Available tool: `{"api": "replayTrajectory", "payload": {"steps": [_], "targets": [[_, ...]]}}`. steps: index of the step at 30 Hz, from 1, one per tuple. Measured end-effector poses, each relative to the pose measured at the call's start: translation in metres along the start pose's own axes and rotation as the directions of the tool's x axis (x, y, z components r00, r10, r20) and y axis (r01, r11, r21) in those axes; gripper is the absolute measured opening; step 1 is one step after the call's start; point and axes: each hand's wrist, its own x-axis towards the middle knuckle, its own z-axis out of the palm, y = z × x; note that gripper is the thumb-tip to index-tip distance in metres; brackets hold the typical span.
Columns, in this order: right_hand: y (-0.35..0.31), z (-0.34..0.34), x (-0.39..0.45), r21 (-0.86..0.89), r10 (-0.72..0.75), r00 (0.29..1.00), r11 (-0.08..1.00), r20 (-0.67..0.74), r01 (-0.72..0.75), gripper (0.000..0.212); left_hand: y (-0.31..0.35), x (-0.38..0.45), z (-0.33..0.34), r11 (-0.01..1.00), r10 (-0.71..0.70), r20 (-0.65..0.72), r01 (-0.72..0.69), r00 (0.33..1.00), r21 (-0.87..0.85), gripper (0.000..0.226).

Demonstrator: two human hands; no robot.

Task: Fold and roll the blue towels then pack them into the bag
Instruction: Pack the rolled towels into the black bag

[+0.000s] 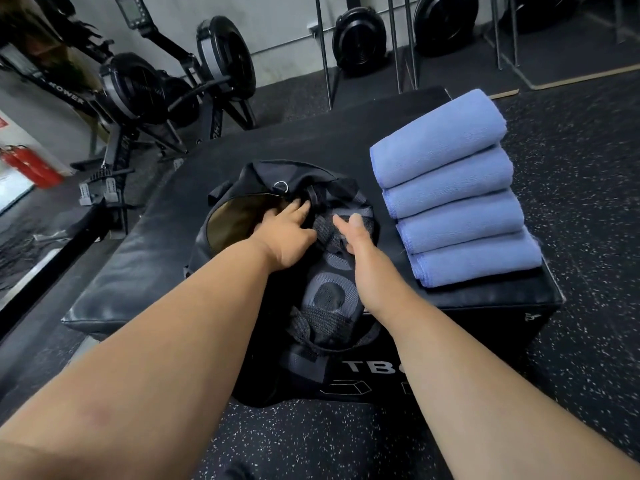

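You are looking down at a black padded bench point(145, 271) on a speckled black rubber gym floor point(588, 209). A black bag point(325, 292) with grey mesh panels lies on the bench, its far end gaping to show a tan lining. Your left hand point(287, 233) rests on the bag at the edge of that opening, its fingers curled round a dark fold of fabric, so this grip is pinching the bag. Your right hand point(360, 244) lies on the mesh top just beside the left, fingers bent down against the bag with the thumb raised; you cannot tell whether this grip is pressing or holding the mesh. To the right of the bag, four blue towels point(450, 206), folded but unrolled, sit on the bench in an overlapping row running away from you. White letters "TB" show on the bench's near side, the rest hidden by your right arm. At far left stand black rowing machines point(138, 84), one marked "ROWER", and a red fire extinguisher point(31, 164).
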Motion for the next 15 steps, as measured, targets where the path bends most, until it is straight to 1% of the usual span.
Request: {"api": "replayTrajectory", "payload": {"steps": [3, 5, 6, 8, 9, 11, 12, 15], "targets": [[0.0, -0.001, 0.002, 0.01, 0.004, 1.0, 1.0, 0.0, -0.004, 0.061, 0.004, -0.016, 0.0, 0.999, 0.035, -0.012, -0.035, 0.999, -0.021, 0.088], [0.001, 0.0, 0.004, 0.006, 0.004, 1.0, 1.0, -0.002, -0.004, 0.061, 0.002, -0.023, 0.002, 1.0, 0.015, -0.014, -0.016, 1.0, -0.019, 0.087], [0.001, 0.001, 0.004, 0.007, 0.004, 1.0, 1.0, -0.007, -0.004, 0.062, -0.001, -0.026, 0.003, 1.0, 0.011, -0.008, -0.011, 1.0, 0.02, 0.088], [0.002, 0.002, 0.005, 0.001, 0.002, 1.0, 1.0, -0.01, -0.002, 0.068, -0.008, -0.031, 0.005, 0.988, -0.016, 0.025, 0.012, 1.0, 0.152, 0.092], [0.003, 0.003, 0.005, -0.008, 0.005, 1.0, 1.0, -0.011, -0.005, 0.073, -0.009, -0.038, 0.005, 0.981, -0.051, 0.042, 0.042, 0.998, 0.188, 0.088], [0.004, 0.004, 0.006, -0.017, 0.023, 1.0, 1.0, -0.007, -0.023, 0.081, -0.01, -0.056, 0.005, 0.966, -0.123, 0.065, 0.105, 0.99, 0.237, 0.07], [0.003, 0.005, 0.006, -0.02, 0.03, 1.0, 0.999, -0.006, -0.031, 0.084, -0.011, -0.065, 0.004, 0.957, -0.138, 0.074, 0.114, 0.988, 0.266, 0.065], [0.002, 0.004, 0.004, -0.03, 0.04, 0.999, 0.999, 0.005, -0.04, 0.086, -0.022, -0.091, -0.004, 0.914, -0.157, 0.062, 0.121, 0.986, 0.386, 0.058]]}}
